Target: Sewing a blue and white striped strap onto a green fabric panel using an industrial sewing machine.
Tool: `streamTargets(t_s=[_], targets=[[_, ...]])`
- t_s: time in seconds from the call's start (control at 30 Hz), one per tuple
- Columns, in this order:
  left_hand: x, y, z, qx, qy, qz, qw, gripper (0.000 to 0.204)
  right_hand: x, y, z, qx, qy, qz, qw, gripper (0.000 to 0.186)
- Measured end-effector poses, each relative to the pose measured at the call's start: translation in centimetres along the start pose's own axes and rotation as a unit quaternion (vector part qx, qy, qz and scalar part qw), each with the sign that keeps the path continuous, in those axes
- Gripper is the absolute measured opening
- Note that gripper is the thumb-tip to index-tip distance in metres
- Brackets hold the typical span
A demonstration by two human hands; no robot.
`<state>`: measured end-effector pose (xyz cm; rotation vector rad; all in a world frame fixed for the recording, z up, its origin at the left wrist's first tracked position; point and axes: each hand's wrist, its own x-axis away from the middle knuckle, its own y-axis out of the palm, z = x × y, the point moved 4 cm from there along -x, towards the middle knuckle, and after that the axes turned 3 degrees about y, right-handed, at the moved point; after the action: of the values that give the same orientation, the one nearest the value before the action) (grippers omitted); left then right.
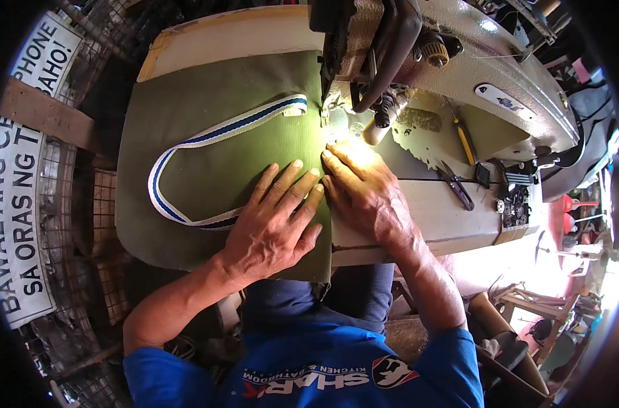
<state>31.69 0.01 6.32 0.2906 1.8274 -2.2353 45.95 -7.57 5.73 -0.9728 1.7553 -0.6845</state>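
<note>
My left hand [275, 224] lies on a large olive-green fabric piece [200, 115], fingers stretched out and slightly apart. A cream strap with a blue stripe [173, 153] curves in a loop over the fabric and runs behind my left hand. My right hand [367, 197] rests at the fabric's right edge, fingers extended, just in front of the presser foot [326, 112] of a sewing machine [459, 75]. Bright lamp light washes out those fingertips.
On the machine bed [411, 224] at right are a yellow screwdriver [464, 136], dark-handled snips [462, 190] and small metal parts [517, 211]. A wire mesh [105, 224] with white signs [13, 224] stands at left. Wooden frames and clutter [540, 313] fill the lower right.
</note>
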Motion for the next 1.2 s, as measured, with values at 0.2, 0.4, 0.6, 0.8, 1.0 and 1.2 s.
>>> streamTargets(t_s=[0.2, 0.4, 0.6, 0.8, 1.0, 1.2], targets=[[-1.0, 0.1, -1.3, 0.029, -0.005, 0.007, 1.0, 0.046, 0.1, 0.1, 0.1, -0.007, 0.016, -0.004, 1.0, 0.034], [-2.6, 0.3, -3.2, 0.013, 0.002, 0.03, 0.999, 0.049, 0.0, 0.2, 0.3, -0.003, -0.013, 0.01, 1.0, 0.035], [-4.4, 0.4, -5.1, 0.017, 0.013, 0.036, 0.999, 0.054, -0.2, 0.1, 0.3, -0.017, 0.008, -0.009, 1.0, 0.035], [-4.0, -0.1, -4.0, -0.076, 0.045, 0.033, 0.996, 0.048, 0.0, 0.2, 0.3, -0.019, 0.027, -0.014, 0.999, 0.035], [-2.8, -0.3, -3.2, 0.005, 0.031, 0.027, 0.999, 0.052, 0.1, 0.2, 0.3, -0.004, 0.004, -0.007, 1.0, 0.033], [-4.0, 0.0, -5.0, 0.02, 0.028, 0.015, 0.999, 0.057, 0.0, 0.3, 0.4, -0.005, 0.004, -0.004, 1.0, 0.034]])
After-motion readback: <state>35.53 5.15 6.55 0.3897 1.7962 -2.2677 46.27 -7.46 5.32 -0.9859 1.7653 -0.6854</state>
